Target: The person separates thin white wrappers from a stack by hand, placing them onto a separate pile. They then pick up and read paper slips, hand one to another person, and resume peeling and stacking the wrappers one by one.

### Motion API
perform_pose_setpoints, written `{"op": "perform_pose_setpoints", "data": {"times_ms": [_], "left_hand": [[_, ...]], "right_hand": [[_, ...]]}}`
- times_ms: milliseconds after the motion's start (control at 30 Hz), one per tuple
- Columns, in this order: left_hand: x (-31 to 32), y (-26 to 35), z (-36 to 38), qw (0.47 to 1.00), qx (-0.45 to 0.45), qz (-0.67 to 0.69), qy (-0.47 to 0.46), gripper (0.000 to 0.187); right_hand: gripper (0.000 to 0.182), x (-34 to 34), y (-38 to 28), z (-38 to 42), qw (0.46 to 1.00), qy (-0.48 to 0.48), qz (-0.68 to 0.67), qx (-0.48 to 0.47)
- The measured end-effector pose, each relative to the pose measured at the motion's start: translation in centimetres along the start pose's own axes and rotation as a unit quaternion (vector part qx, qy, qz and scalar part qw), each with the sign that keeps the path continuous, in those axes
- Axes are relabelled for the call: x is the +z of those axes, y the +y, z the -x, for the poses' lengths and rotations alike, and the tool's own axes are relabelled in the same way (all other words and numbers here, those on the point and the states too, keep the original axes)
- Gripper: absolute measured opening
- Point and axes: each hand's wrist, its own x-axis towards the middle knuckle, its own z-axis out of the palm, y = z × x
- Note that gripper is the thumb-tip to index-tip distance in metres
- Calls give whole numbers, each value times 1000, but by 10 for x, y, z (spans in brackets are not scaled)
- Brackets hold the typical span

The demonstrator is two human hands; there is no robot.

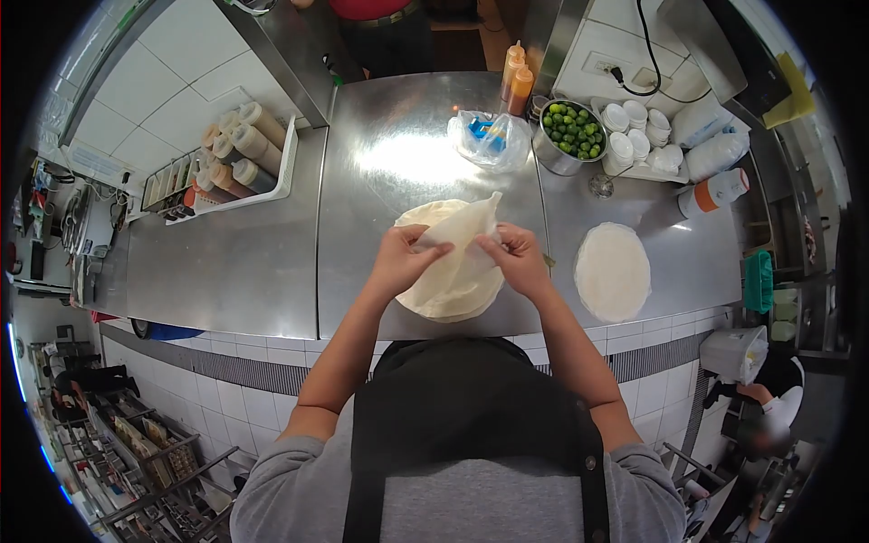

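Both hands, left hand (399, 258) and right hand (518, 257), are pinching one thin wrapper sheet (463, 237), lifted off the stack of wrappers (450, 291) on the steel counter (235, 262). Looks flimsy; I'd guess uneven pulling tears it, or a second sheet clings underneath.

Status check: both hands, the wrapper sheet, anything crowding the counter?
Left hand and right hand both pinching one wrapper sheet, lifted off the wrapper stack. Second stack lies apart to the right. Plastic bag behind, not touching.
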Motion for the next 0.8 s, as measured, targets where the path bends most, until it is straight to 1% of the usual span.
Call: {"op": "perform_pose_setpoints", "data": {"times_ms": [33, 67, 133, 167, 233, 267, 300, 333, 367, 400, 433, 467, 500, 533, 567, 600, 633, 667, 733, 767, 800], "left_hand": [[0, 7, 1, 997, 36, -54, -39, 35], [3, 16, 1, 997, 37, -54, -38, 35], [8, 31, 0, 994, 32, -95, -44, 35], [7, 33, 0, 994, 33, -96, -42, 35], [7, 37, -2, 988, 7, -132, -84, 27], [4, 31, -5, 988, 8, -132, -84, 27], [0, 18, -9, 998, 4, -49, -44, 25], [-2, 19, -10, 999, -2, 34, -2, 24], [-1, 21, -8, 998, -1, 61, 27, 22], [0, 23, -6, 998, -1, 60, 28, 22], [2, 25, -4, 999, -16, 49, 12, 21], [3, 25, -2, 999, -31, 38, -4, 21], [7, 24, 1, 999, -32, 38, -2, 21], [13, 22, 4, 999, 14, 17, -29, 21], [16, 20, 6, 997, 60, -3, -57, 21], [17, 24, 9, 997, 60, -3, -57, 21], [18, 30, 11, 994, 51, -36, -87, 21], [20, 33, 13, 990, 42, -69, -117, 21], [24, 32, 15, 991, 48, -42, -116, 21], [23, 31, 15, 990, 69, -48, -111, 21], [22, 29, 15, 989, 90, -54, -106, 21]], "right_hand": [[19, 2, 0, 0, 995, -24, 81, -46], [19, 1, -2, 1, 995, -25, 81, -46], [20, 1, -16, 3, 975, -102, 190, -46], [20, 1, -19, 3, 975, -104, 189, -48], [17, -2, -23, 7, 991, -84, 102, -27], [17, -8, -20, 9, 991, -84, 103, -28], [16, -16, -11, 11, 997, -49, 50, -26], [15, -22, -2, 14, 1000, -14, -2, -23], [15, -26, 11, 17, 1000, -15, -3, -24], [14, -25, 18, 20, 1000, 6, -11, 4], [15, -25, 24, 25, 999, 27, -20, 31], [15, -24, 30, 30, 999, 26, -20, 31], [18, -17, 26, 34, 997, 29, -46, 52], [21, -11, 20, 35, 994, 32, -71, 74], [21, -5, 13, 33, 994, 30, -71, 75], [25, 1, 5, 30, 992, 61, -102, 46], [28, 3, 0, 28, 987, 92, -132, 18], [28, -1, -1, 26, 987, 94, -132, 18], [19, -11, -5, 19, 998, 6, -51, -42], [19, -13, -8, 16, 998, 8, -51, -42], [14, -15, -13, 13, 999, -26, -18, -7]]}}
